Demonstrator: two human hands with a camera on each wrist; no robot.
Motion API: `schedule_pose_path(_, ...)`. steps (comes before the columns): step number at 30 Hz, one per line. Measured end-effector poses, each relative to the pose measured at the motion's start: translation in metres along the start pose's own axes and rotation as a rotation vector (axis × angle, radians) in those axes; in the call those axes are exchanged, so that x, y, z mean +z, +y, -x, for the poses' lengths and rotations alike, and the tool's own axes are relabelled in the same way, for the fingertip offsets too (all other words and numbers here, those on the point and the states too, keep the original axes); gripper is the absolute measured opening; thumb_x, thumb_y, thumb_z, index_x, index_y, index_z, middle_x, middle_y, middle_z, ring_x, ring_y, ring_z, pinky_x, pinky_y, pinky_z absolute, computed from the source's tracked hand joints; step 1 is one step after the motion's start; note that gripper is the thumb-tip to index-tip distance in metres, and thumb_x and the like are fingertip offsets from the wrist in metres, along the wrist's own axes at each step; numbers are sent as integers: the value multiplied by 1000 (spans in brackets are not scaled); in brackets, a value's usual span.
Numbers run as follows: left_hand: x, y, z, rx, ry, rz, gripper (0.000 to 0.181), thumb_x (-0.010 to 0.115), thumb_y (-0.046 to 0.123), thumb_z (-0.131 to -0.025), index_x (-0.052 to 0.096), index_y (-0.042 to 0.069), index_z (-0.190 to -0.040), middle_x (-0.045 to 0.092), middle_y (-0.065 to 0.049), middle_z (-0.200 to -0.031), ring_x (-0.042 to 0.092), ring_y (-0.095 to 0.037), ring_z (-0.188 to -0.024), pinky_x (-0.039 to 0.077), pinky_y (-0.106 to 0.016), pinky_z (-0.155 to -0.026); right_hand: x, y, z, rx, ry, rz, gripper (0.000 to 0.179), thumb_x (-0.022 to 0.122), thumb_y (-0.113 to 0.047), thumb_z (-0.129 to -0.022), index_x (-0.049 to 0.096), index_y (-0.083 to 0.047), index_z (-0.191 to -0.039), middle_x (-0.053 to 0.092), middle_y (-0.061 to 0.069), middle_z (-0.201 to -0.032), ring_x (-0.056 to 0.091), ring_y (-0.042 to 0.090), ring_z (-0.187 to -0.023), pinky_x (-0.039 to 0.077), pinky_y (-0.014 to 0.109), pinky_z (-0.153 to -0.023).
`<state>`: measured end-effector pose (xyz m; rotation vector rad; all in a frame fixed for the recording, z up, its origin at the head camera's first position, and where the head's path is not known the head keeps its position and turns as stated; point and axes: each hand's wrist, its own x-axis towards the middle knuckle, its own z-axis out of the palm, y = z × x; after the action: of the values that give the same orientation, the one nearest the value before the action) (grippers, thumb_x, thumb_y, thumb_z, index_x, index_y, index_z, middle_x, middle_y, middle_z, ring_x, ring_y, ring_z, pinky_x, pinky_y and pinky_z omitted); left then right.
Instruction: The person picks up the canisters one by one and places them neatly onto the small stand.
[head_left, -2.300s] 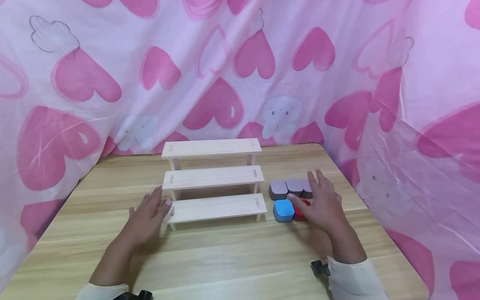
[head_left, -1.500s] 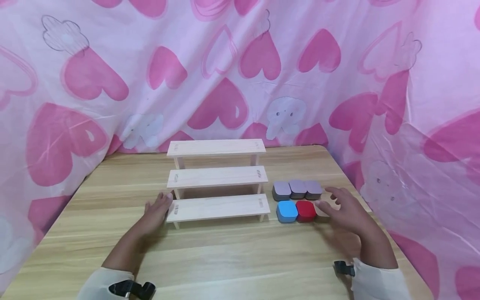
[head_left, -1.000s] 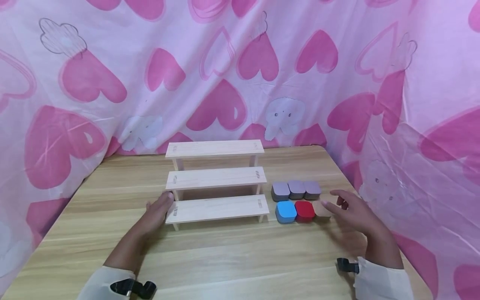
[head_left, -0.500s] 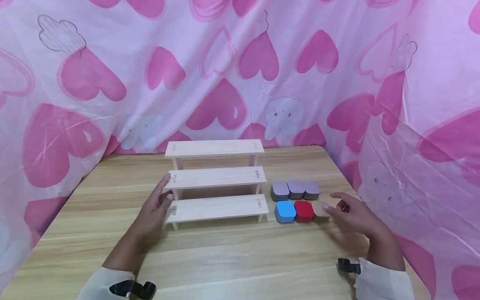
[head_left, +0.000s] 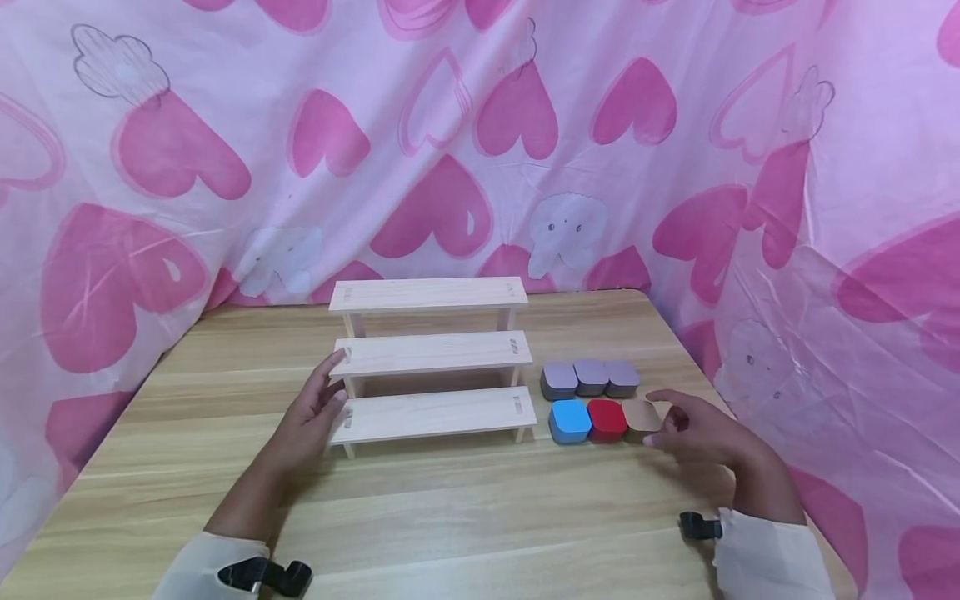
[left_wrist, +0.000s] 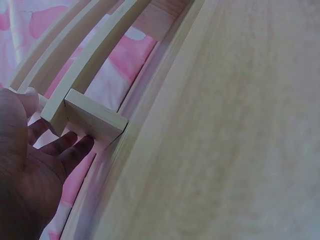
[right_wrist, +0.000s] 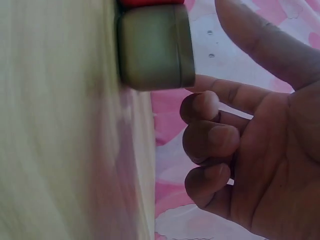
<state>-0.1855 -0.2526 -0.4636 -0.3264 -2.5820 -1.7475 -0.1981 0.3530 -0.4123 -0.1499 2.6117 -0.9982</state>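
A light wooden three-tier shelf [head_left: 435,414] stands in the middle of the table. My left hand [head_left: 303,425] touches its left end, index finger by the middle tier and thumb by the lowest. In the left wrist view, fingertips [left_wrist: 84,146] lie against the shelf's end support. To the right, a small rounded-square block with a tan top [head_left: 641,417] sits beside a red block [head_left: 607,421] and a blue block [head_left: 570,422]. My right hand [head_left: 708,433] is at the tan block's right side, thumb and index finger spread, other fingers curled. The right wrist view shows the thumb apart from the block.
Behind the coloured blocks stands a row of three lilac-topped blocks [head_left: 591,377]. The wood-grain table [head_left: 450,525] ends at a pink heart-patterned curtain [head_left: 427,208] at the back and sides. Black straps with cameras [head_left: 266,577] sit on both wrists.
My right hand has moved right from over the red block to the tan block, its thumb lately shifting toward the front. My left hand's index finger has risen to the middle tier.
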Motion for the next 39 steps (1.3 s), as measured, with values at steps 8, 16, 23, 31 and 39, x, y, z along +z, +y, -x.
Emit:
schedule_pose_path(8, -1, -1, 1, 24, -23, 16, 73, 45, 12, -117, 11, 38, -176, 14, -20, -184, 26, -56, -164, 26, -72, -128, 0, 10, -8, -9, -45, -2, 89, 89, -21, -90, 42, -1, -163, 54, 6, -84, 57, 22, -78, 60, 33, -66)
schedule_pose_path(16, -1, -4, 0, 63, -35, 19, 72, 46, 14, -118, 12, 37, -176, 11, -20, -184, 26, -55, -164, 38, -38, -128, -1, 18, -15, 25, -91, -48, 92, 89, -21, -91, 39, -8, -167, 55, 10, -94, 58, 24, -88, 62, 34, -73)
schedule_pose_path(23, -1, -7, 0, 95, -30, 36, 70, 46, 14, -118, 14, 33, -177, 11, -23, -184, 26, -56, -163, 36, -5, -110, -3, 22, -20, 81, -127, -83, 90, 87, -22, -93, 38, -17, -168, 58, 12, -97, 60, 27, -88, 61, 34, -72)
schedule_pose_path(31, -2, -6, 2, 60, -35, 27, 72, 47, 15, -117, 12, 36, -177, 12, -23, -184, 26, -56, -164, 36, -8, -112, -11, 34, -29, 9, -214, -137, 81, 83, -21, -96, 42, -15, -165, 53, 4, -82, 51, 18, -68, 47, 25, -56)
schedule_pose_path(39, -2, -3, 2, 16, -39, 14, 74, 47, 15, -117, 10, 42, -176, 12, -20, -184, 26, -54, -165, 28, -65, -127, -16, 47, -35, 6, -273, -249, 79, 81, -15, -97, 41, -13, -165, 48, -1, -70, 45, 14, -56, 43, 22, -52)
